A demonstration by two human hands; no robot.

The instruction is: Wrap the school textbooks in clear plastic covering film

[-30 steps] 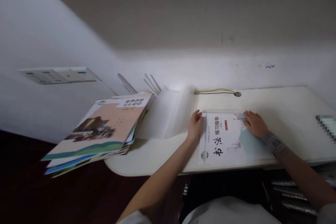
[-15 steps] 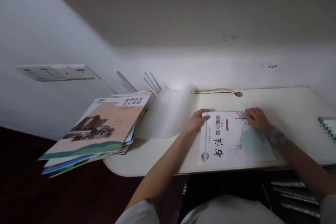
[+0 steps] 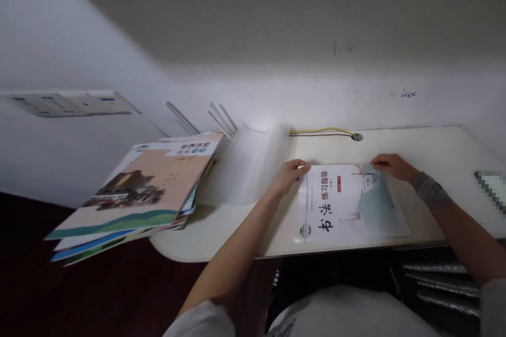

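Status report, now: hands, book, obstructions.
Left hand pinching far left corner of calligraphy book; right hand pinching near far right corner. Book cover-up over desk. Nothing seen lying on it; book stack apart, to left.

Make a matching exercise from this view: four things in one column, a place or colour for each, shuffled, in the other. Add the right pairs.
Things
1. Left hand
2. Right hand
3. Pile of books
4. Cable

Places and colours
A. Yellow, leading to the round hole
B. At the far right corner of the calligraphy book
C. Topped by a pinkish cover with green bands
D. At that same book's far left corner

Pairs: 1-D, 2-B, 3-C, 4-A
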